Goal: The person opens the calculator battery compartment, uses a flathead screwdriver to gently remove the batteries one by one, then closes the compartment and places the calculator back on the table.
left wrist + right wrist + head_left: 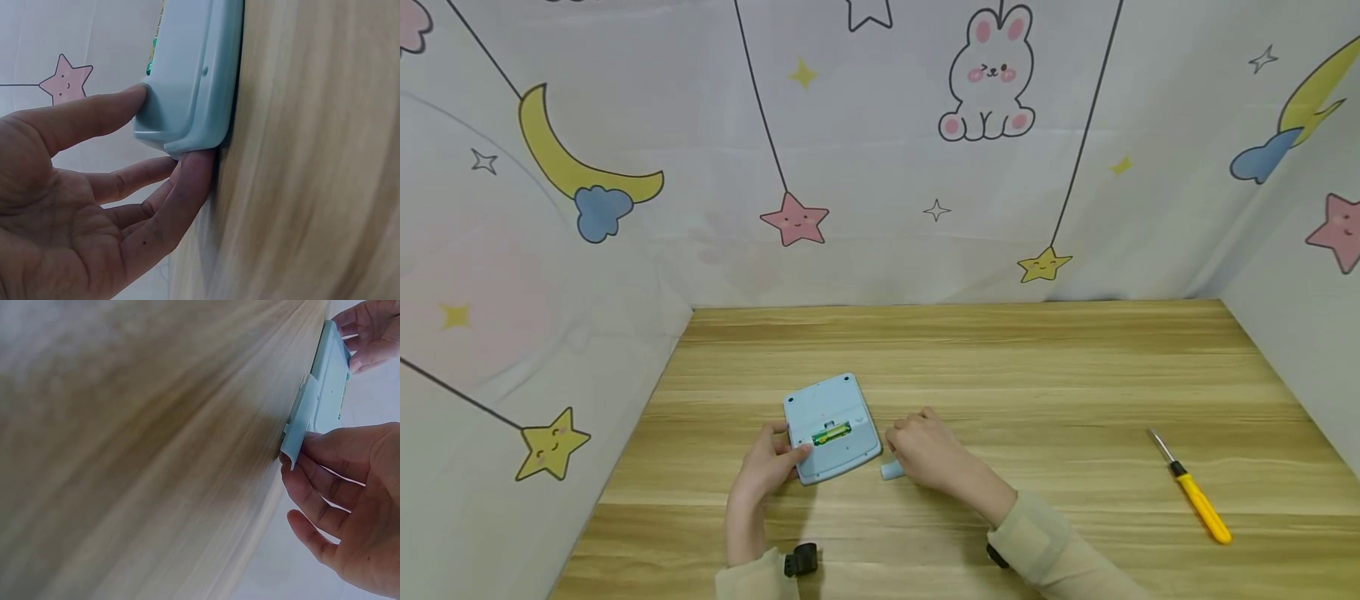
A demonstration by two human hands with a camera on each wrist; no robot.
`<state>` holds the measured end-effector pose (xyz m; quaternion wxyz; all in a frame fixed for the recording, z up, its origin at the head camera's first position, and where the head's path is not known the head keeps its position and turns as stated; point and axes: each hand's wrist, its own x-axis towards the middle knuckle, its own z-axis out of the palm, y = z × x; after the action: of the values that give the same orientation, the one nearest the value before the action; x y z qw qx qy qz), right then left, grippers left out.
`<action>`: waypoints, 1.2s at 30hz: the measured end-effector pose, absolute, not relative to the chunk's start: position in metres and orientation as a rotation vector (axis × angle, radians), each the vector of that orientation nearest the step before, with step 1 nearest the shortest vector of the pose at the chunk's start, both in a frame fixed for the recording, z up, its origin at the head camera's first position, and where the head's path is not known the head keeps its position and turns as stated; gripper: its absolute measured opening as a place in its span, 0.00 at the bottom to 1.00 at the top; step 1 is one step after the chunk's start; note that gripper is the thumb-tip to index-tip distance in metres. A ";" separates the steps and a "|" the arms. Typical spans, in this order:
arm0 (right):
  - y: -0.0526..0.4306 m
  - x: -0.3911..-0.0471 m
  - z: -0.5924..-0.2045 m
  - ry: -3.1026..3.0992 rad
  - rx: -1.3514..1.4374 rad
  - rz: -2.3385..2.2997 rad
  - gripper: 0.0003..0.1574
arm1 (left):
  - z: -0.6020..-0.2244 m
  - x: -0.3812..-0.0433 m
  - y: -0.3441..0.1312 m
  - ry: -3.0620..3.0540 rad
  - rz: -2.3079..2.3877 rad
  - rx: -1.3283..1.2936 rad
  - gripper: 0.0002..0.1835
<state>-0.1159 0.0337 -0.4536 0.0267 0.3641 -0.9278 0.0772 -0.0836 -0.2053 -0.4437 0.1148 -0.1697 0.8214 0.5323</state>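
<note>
The left hand (771,458) grips the blue device (822,403) by its left edge, the thumb on the upward face near the lower left corner and the other fingers at the side and under the rim. The device lies back up on the wooden table (1037,375), left of the middle and turned slightly askew. A green and yellow battery (832,433) sits in the slot in its back, uncovered. The right hand (928,450) pinches a small blue cover (891,470) between thumb and fingers, just to the right of the device and low over the wood; whether the cover touches the table cannot be told. In the head view most of the cover is hidden beneath that hand, while the right wrist view shows its length and a curved end. Well apart on the right lies a screwdriver (1198,500) with a yellow handle, its tip pointing away from the person. Pale sleeves (1037,537) cover the forearms. Behind the table hangs a white cloth (887,125) printed with stars, moons and a rabbit.
</note>
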 end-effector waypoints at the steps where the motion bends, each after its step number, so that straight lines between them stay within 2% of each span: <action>1: 0.034 -0.116 -0.454 -2.867 1.124 0.242 0.13 | -0.444 -0.084 -0.205 2.406 1.563 -0.497 0.27; 10: 0.036 -0.116 -0.454 -2.870 1.125 0.255 0.12 | -0.443 -0.083 -0.205 2.403 1.556 -0.503 0.27; 17: 0.042 -0.116 -0.453 -2.889 1.092 0.359 0.05 | -0.444 -0.084 -0.205 2.401 1.552 -0.499 0.28; 36: 0.070 -0.113 -0.441 -2.919 0.919 0.504 0.03 | -0.447 -0.084 -0.207 2.402 1.561 -0.490 0.28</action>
<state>-0.1127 0.0697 -0.4407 0.0202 0.2963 -0.9409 0.1626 -0.0839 -0.2072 -0.4473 0.1174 -0.1676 0.8207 0.5335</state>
